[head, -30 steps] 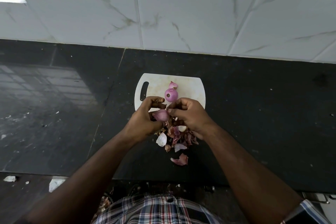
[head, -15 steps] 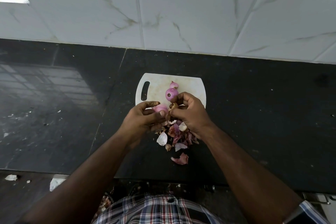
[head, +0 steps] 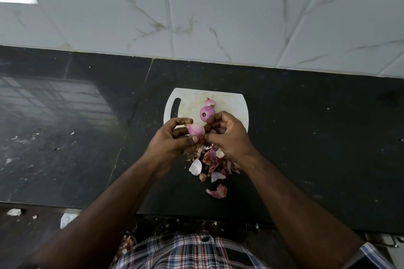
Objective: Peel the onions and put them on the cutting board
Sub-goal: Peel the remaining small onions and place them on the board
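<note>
White marble-veined tiles [head: 218, 11] fill the top of the head view, and below them runs a black counter [head: 317, 137], dusty and flecked with pale crumbs. We see a white cutting board [head: 188, 105] lying flat near the back of the counter, its slot handle at the left.

Two peeled onions rest on the board: a small onion [head: 210, 102] toward the wall and a round onion [head: 206, 113] just in front of it, the two touching or nearly so.

Over the board's near edge our left hand [head: 172, 140] grips a third onion [head: 195, 130], fingers curled above it and the thumb pressing from below. It looks mostly peeled, pink and glossy, though we cannot be sure that no skin is left on its hidden side. Our right hand [head: 227, 137] is just beside it, fingers curled in and the thumb meeting them at the onion's right end; it seems to pinch a scrap of skin there, but the view is too cramped for us to tell for certain.

Below the hands a heap of peels [head: 212, 161] lies on the counter, purple, white and brown, with one loose peel [head: 217, 191] a little nearer to us. At the bottom edge we see a plaid shirt [head: 188, 253].
</note>
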Available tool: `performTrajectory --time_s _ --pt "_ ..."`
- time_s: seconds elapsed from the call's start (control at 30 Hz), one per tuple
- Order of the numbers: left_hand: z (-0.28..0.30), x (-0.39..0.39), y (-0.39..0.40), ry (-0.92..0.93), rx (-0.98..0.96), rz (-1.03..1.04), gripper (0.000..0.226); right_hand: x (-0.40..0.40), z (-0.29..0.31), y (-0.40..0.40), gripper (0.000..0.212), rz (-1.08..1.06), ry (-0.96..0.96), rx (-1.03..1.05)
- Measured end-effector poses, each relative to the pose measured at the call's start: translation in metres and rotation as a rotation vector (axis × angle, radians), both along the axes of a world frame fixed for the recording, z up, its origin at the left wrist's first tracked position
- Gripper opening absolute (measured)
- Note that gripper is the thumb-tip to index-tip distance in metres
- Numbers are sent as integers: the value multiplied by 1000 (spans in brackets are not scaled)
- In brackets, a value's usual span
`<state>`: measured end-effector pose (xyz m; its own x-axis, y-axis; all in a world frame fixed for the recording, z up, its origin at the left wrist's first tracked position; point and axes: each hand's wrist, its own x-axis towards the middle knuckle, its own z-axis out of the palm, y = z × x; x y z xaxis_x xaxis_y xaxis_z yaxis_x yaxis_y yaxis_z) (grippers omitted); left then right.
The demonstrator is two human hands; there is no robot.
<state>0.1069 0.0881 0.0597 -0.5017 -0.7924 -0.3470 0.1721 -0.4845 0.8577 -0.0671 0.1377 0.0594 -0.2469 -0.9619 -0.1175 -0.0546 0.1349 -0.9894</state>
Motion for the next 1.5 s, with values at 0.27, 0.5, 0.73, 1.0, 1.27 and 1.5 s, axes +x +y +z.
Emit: performTrajectory --time_s 0.27,0.5,0.73,1.0,1.27,1.5 --pt "4 -3 -3 6 98 76 50 0 1 1 38 144 240 15" --pt "2 -8 -2 33 149 162 43 10 3 4 19 74 415 -65" --pt "1 -11 4 43 100 195 40 17 -3 2 14 -40 554 -155" --pt "-1 -13 4 27 26 189 49 2 -11 -3 36 35 52 72" --pt "0 -15 7 -42 -107 172 52 2 -15 -6 16 -121 91 83" --pt "0 -13 7 -53 -149 148 59 -11 -4 -5 42 128 164 171"
